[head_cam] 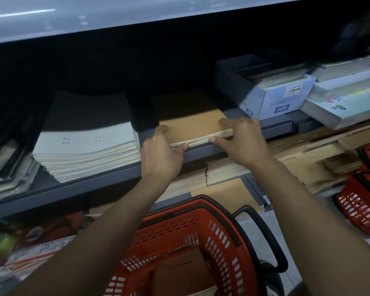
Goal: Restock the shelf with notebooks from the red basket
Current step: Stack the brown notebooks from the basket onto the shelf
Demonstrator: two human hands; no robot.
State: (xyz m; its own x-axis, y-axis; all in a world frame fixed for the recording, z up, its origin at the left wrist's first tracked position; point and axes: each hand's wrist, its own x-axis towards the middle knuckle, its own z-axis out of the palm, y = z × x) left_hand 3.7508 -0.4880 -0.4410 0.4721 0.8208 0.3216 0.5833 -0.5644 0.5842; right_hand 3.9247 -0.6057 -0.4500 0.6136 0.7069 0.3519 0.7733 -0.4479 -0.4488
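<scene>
Near basket: a red plastic mesh basket (201,238) with black handles sits below the hands; it holds brown-covered notebooks (184,274), count not readable.
Far basket: a second red mesh basket (359,212) stands at the right edge, with another red rim just behind it; contents blurred.
Box: an open pale blue cardboard box (273,99) on the shelf, right of centre, holds upright ring-bound pads.
Shelf: a dark grey metal shelf board (94,182) carries the stacks.
Task stack: one thin stack of brown kraft-cover notebooks (192,122) lies flat on the shelf, its near edge at the shelf front, between the grey stack and the box.
Grey stack: one taller stack of grey-covered notebooks (86,142) lies just left of it, apart.
Right stacks: pale printed notebooks (346,107) in flat piles beside the box.
Left hand (160,154): curled on the brown stack's near left corner, thumb against the front edge, fingers on the side.
Right hand (244,139): curled on the near right corner, fingers on the top cover, thumb on the front edge.
Count: two hands, at least two baskets, one box.
</scene>
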